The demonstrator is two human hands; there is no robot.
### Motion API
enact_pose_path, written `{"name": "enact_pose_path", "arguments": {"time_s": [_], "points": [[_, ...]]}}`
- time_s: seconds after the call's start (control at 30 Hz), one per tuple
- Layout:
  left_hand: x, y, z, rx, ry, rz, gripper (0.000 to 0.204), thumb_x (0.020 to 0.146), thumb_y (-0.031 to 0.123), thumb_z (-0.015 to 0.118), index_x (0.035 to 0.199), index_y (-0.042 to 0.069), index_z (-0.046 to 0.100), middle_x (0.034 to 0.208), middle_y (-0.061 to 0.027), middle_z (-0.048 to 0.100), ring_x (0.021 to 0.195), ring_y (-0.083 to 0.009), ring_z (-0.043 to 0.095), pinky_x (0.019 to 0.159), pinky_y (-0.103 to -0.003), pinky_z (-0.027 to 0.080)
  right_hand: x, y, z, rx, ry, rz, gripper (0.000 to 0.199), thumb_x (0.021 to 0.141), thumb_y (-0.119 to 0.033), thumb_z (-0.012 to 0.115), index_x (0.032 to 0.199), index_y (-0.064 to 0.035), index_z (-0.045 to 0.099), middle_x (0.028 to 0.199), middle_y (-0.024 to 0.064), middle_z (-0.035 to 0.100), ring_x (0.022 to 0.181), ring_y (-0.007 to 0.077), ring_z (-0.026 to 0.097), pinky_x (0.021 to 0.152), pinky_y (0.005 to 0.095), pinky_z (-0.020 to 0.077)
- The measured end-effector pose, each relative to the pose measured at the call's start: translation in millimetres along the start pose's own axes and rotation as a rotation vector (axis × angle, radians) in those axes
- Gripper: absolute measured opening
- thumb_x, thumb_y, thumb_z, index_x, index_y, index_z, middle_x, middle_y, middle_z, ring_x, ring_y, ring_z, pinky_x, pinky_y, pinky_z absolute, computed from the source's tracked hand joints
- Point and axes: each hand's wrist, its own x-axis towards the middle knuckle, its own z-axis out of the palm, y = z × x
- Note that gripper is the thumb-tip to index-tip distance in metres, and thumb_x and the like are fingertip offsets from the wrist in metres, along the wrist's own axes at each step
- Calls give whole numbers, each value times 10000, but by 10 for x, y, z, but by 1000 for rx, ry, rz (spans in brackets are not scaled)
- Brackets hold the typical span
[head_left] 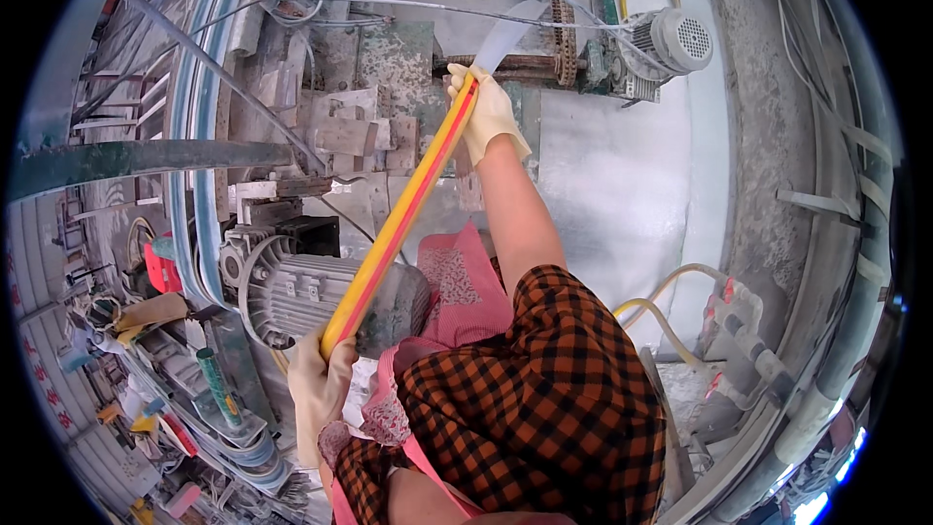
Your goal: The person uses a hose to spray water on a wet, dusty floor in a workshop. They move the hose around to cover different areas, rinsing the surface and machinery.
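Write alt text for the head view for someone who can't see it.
A left hand and a right hand, both gloved, hold a red-striped yellow hose spraying what looks like water. A grey motor shows partly behind the hose.

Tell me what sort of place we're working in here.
Probably an industrial workshop or factory floor, though I can't tell what it makes. A large finned motor, a smaller grey motor and a rusty-looking drive chain point that way.

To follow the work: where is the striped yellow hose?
In the head view, the yellow hose slants mostly left of centre between left hand and right hand, overlapping the grey motor.
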Motion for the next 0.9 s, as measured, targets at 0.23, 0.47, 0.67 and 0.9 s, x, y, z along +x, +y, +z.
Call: {"name": "enact_pose_path", "arguments": {"time_s": [0.23,0.47,0.67,0.9], "points": [[85,-59,69,78,13,20,342,909,276,737,1128,17,693,861,-157,708,891,-352,664,805,-426,514,45,-60,40,-48,-37,9,276,1058,-194,497,1201,8,617,1128,131,721,877,171,668,791,308,574],[61,-108,85,117,16,5,363,913,296,737,1124,5,685,922,-188,703,921,-369,656,822,-438,510,37,-81,161,-134,-68,30,271,1055,-201,509,1148,23,631,1070,132,729,845,189,667,789,305,572],[6,33,13,-46,-20,-55,328,932,235,702,1156,-2,678,859,-145,711,828,-273,696,776,-365,532,-48,-107,49,-75,-24,58,255,1059,-198,503,1127,11,633,1035,121,734,825,182,666,759,304,571],[-47,-133,-72,-41,-123,101,330,936,178,678,1208,-9,662,814,-131,706,765,-227,695,734,-344,538,-487,-461,-255,-5,-18,-37,271,1070,-191,486,1161,21,628,1082,117,714,824,155,652,748,296,564]]}}
